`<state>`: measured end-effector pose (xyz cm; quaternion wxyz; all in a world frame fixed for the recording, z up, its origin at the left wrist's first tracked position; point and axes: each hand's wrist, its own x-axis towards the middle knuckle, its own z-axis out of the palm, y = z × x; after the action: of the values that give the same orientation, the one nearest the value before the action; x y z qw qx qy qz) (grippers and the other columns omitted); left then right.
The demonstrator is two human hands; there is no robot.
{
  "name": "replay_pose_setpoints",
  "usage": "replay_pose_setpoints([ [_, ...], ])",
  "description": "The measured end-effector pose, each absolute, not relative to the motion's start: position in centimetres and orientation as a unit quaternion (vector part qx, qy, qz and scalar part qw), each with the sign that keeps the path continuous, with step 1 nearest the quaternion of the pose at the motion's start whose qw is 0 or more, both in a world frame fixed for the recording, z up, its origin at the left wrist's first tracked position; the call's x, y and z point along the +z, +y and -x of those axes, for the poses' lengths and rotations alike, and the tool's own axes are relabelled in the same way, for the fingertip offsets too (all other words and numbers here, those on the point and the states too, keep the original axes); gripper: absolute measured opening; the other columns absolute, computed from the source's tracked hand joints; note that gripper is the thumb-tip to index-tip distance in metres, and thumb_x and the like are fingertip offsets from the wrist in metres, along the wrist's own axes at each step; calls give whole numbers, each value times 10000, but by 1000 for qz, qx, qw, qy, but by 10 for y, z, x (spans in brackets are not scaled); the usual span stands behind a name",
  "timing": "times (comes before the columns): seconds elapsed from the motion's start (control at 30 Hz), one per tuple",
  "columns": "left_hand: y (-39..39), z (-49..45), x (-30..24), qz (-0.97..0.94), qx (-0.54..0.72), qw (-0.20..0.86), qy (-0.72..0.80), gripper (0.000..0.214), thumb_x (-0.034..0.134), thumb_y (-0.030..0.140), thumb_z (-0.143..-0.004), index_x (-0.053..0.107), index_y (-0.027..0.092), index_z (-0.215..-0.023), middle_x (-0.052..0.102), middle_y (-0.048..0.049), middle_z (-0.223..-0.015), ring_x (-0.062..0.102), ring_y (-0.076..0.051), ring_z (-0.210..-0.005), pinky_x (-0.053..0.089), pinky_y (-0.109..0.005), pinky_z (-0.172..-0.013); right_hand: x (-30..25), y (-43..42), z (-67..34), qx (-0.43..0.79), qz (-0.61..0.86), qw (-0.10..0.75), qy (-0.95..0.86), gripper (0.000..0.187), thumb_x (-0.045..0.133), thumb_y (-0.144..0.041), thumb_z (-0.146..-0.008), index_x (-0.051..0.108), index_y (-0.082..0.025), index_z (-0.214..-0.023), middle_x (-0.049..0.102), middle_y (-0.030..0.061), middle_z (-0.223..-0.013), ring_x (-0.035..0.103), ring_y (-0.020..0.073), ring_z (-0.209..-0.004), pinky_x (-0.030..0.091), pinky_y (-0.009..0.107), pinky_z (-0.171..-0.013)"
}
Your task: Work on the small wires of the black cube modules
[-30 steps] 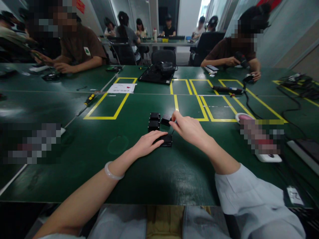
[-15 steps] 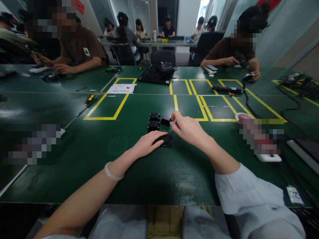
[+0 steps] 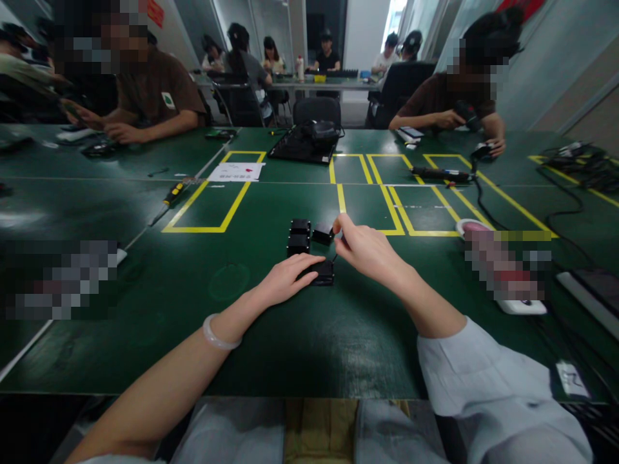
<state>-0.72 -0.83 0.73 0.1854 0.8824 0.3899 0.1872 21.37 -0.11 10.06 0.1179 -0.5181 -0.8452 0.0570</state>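
Observation:
A flat black rectangular block (image 3: 325,273) lies on the green table (image 3: 309,348) in front of me. My left hand (image 3: 293,274) rests over its left part, fingers along the top and thumb at the near side, steadying it. Just above its right end my right hand (image 3: 355,241) is closed in a pinch on a thin dark tool (image 3: 334,259), whose tip points down at the block's right edge. Most of that tool is hidden by my fingers. Two black box-shaped parts (image 3: 298,243) stand in a row beyond my left hand. A smaller black piece (image 3: 322,236) lies beside them.
A yellow-and-black screwdriver (image 3: 175,192) lies at left, near a white paper (image 3: 236,171). Yellow tape (image 3: 196,230) marks the table. A white-edged phone-like object (image 3: 522,306) sits at right, with cables (image 3: 575,161) beyond. Two people work across the table; a black bag (image 3: 316,131) lies between them.
My right hand has shifted very slightly to the right at the block's right end. My left hand, the block and the black parts stay where they were.

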Motion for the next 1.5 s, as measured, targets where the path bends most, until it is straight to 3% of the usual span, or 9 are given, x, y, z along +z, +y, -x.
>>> replay_pose_setpoints([
  [0.27, -8, 7, 8, -882, 186, 186, 390, 396, 399, 374, -1010, 492, 234, -1368, 575, -58, -1319, 537, -219, -1211, 422, -362, -1047, 101, -2, -211, 47, 530, 113, -839, 296, 315, -436, -978, 475, -208, -1078, 679, 38, -800, 605, 183, -682, 234, 272, -546],
  [0.6, -8, 7, 6, -882, 190, 186, 389, 396, 393, 381, -1012, 484, 246, -1374, 574, -54, -1322, 530, -215, -1220, 415, -370, -1055, 99, 1, -215, 55, 519, 114, -845, 274, 321, -282, -936, 460, -187, -1152, 684, 51, -832, 563, 158, -647, 224, 283, -560],
  [0.93, -8, 7, 8, -882, 190, 188, 388, 391, 401, 375, -1007, 492, 249, -1366, 587, -57, -1301, 549, -221, -1196, 435, -369, -1035, 100, -1, -213, 45, 527, 108, -842, 294, 304, -410, -976, 494, -209, -1073, 677, 38, -804, 585, 171, -665, 212, 277, -539],
  [1.27, -8, 7, 6, -882, 187, 186, 390, 392, 397, 372, -1010, 485, 253, -1373, 574, -53, -1320, 535, -219, -1214, 421, -374, -1050, 99, 1, -216, 54, 512, 114, -849, 269, 323, -275, -933, 458, -193, -1151, 685, 46, -838, 569, 160, -652, 229, 281, -555],
  [1.5, -8, 6, 7, -883, 187, 185, 388, 390, 395, 371, -1010, 488, 245, -1367, 575, -61, -1319, 534, -223, -1214, 422, -385, -1052, 100, -1, -213, 48, 523, 110, -844, 299, 304, -430, -975, 477, -211, -1084, 682, 42, -829, 606, 183, -705, 236, 277, -554],
])
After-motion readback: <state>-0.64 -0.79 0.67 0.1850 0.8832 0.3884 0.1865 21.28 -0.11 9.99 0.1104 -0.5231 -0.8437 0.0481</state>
